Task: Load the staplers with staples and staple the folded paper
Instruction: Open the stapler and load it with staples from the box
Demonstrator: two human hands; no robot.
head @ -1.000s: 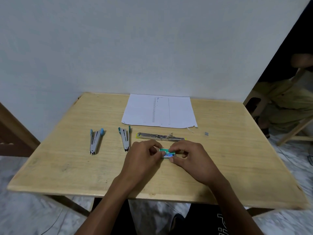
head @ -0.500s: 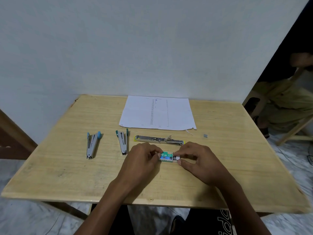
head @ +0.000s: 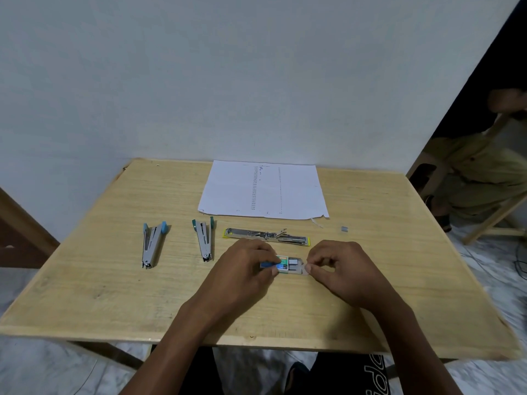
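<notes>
Near the table's (head: pixel 85 280) front edge, left hand (head: pixel 245 269) grips the staple box (head: pixel 282 263) — right hand (head: pixel 342 269) pinches, apparently, its slid-out tray (head: pixel 296 266).

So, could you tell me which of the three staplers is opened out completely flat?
The yellow-edged stapler, right of the other two, lies unfolded into one long strip. The blue-tipped stapler and the green-tipped stapler only gape in a narrow V.

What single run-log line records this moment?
left hand: holds staple box | right hand: pinches tray, partly out | yellow stapler: lies open
</notes>
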